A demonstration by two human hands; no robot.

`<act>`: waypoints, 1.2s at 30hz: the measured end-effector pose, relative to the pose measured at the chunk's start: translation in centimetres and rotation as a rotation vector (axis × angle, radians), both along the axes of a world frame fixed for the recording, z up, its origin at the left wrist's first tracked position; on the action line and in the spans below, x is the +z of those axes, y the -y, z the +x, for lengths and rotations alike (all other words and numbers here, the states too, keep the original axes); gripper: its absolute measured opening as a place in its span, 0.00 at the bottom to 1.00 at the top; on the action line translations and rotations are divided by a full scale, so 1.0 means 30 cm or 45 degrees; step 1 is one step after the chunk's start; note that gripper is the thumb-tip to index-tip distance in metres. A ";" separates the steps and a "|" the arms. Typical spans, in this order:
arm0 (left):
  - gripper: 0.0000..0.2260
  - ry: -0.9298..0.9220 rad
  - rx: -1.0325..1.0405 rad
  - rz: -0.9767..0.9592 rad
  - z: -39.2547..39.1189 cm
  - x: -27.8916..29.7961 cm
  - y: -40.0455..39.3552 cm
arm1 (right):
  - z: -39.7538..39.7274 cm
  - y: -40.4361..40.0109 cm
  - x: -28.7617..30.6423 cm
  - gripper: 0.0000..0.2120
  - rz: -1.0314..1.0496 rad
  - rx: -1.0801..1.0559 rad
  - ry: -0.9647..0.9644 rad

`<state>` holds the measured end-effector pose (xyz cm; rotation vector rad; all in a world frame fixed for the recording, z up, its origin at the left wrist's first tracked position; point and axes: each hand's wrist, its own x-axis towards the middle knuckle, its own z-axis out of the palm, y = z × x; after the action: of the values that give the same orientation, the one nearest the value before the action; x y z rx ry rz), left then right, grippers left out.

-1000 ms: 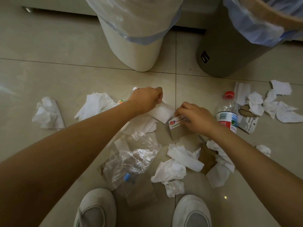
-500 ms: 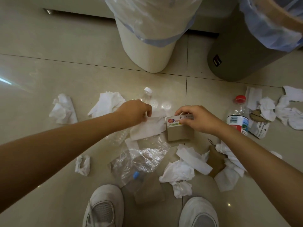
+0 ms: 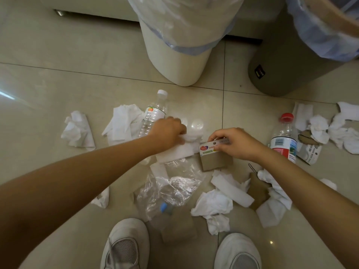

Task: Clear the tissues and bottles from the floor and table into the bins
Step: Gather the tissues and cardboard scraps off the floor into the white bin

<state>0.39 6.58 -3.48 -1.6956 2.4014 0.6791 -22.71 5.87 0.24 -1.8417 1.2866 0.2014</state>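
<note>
Two bins (image 3: 174,61) are cut off above. Below the cream one, left hand (image 3: 168,133) curls onto a flat tissue (image 3: 174,153) — fingertips hidden; right hand (image 3: 236,143) pinches a cardboard card (image 3: 212,157) — just right of it.

Floor (image 3: 58,84): glossy beige tiles. Tissues (image 3: 124,121): white. One bottle (image 3: 284,140) red-capped with a red, white and blue label; another (image 3: 155,111) white-capped. Bins: cream (image 3: 174,68) and grey-brown (image 3: 281,74). Shoes (image 3: 124,247): white.

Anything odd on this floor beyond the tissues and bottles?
Yes. Scraps outside the named litter lie among it: a crumpled clear plastic bag by the shoes and cardboard pieces, one pinched by the right hand. The left hand grips a tissue.
</note>
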 end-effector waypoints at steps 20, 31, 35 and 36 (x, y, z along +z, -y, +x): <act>0.06 -0.798 0.767 0.190 0.149 0.168 0.023 | 0.236 -0.144 -0.106 0.42 -0.210 0.627 -0.098; 0.08 -0.735 0.742 0.202 0.166 0.159 -0.008 | 0.258 -0.178 -0.156 0.41 -0.410 0.880 -0.205; 0.09 -0.703 0.730 0.190 0.169 0.159 -0.006 | 0.256 -0.181 -0.138 0.38 -0.345 0.803 -0.184; 0.09 -0.701 0.726 0.184 0.169 0.160 -0.005 | 0.252 -0.178 -0.130 0.36 -0.359 0.788 -0.162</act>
<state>5.47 6.72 1.31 -2.3901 2.0493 1.5303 -15.15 11.19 -3.66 -2.4692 0.8165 0.4930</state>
